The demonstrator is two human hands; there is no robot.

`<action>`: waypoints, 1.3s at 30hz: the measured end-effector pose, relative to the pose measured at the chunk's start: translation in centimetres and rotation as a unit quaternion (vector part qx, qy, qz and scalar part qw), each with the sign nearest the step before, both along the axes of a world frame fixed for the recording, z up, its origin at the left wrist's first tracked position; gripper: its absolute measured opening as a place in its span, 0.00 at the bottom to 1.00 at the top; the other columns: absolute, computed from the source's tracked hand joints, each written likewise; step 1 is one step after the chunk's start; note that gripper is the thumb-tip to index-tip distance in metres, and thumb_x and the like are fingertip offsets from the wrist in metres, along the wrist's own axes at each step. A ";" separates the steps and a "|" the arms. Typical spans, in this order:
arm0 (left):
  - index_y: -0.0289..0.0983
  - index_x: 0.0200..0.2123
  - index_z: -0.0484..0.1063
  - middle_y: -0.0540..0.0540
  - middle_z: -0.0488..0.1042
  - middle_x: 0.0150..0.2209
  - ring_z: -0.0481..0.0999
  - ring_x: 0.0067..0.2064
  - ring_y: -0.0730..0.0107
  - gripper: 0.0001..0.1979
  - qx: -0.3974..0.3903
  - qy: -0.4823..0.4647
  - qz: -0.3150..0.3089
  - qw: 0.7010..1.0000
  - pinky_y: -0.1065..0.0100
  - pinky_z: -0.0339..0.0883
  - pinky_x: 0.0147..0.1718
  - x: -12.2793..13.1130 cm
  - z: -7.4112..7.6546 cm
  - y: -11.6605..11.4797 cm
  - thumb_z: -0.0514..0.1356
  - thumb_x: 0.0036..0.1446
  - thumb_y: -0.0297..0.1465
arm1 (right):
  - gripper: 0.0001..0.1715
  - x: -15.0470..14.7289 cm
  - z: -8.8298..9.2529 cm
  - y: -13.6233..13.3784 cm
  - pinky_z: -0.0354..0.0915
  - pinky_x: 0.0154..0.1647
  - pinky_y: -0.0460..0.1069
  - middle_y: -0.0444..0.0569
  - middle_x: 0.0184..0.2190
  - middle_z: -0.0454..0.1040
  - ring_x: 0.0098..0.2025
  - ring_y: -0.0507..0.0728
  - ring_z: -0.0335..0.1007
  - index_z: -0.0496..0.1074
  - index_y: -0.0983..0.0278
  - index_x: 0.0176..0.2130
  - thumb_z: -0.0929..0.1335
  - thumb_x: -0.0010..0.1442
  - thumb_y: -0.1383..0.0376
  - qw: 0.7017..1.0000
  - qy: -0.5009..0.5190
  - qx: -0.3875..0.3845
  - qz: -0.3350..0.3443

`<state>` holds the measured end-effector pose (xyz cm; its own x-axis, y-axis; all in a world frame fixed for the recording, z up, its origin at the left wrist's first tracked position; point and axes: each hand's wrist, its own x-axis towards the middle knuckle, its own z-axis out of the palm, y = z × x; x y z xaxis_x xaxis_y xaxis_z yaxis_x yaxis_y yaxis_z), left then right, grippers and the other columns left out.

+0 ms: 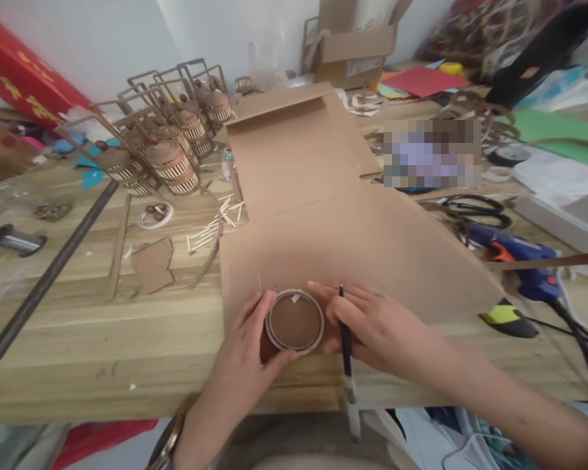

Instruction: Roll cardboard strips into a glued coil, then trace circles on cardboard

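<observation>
Near the front edge of a large cardboard sheet (343, 248) sits a round ring (322, 320) with a pale rim; brown shows inside it, with a small white scrap near its top. My left hand (255, 339) holds the ring's left side between thumb and fingers. On the other side, my right hand (360, 320) grips a dark pen-like tool (347, 356), its lighter end pointing down toward the table edge. The right fingertips lie on the cardboard just beside the ring.
Several small lantern-like items (171, 163) stand at the back left. Small sticks (215, 225), a cardboard scrap (154, 264) and a wire spool (14, 240) lie left. A blue glue gun (534, 267), a black-yellow tool (507, 320) and cables (475, 205) lie right.
</observation>
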<state>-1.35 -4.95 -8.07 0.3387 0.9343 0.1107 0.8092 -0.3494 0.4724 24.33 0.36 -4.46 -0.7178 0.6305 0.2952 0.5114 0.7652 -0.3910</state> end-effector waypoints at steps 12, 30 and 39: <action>0.45 0.70 0.47 0.38 0.68 0.64 0.66 0.66 0.46 0.42 -0.015 -0.027 0.021 0.999 0.46 0.72 0.57 0.4 0.2 -0.3 0.66 0.59 0.40 | 0.15 -1.6 -2.1 1.2 0.70 0.56 0.65 0.63 0.58 0.74 0.57 0.67 0.74 0.65 0.60 0.36 0.75 0.56 0.62 0.994 0.065 -0.076 0.038; 0.44 0.69 0.50 0.37 0.68 0.64 0.66 0.66 0.45 0.40 -0.022 -0.030 0.028 0.999 0.46 0.72 0.56 0.5 0.3 -0.4 0.66 0.59 0.40 | 0.16 -1.5 -2.3 1.5 0.69 0.57 0.66 0.63 0.58 0.74 0.58 0.67 0.73 0.64 0.59 0.36 0.75 0.59 0.60 0.991 0.077 -0.093 0.049; 0.41 0.70 0.49 0.38 0.67 0.65 0.62 0.69 0.50 0.33 -0.029 -0.044 -0.003 0.999 0.48 0.68 0.60 0.1 0.7 -0.3 0.57 0.67 0.39 | 0.18 -1.4 -2.3 1.4 0.70 0.56 0.66 0.62 0.59 0.73 0.59 0.68 0.72 0.62 0.59 0.35 0.75 0.58 0.58 0.992 0.068 -0.091 0.047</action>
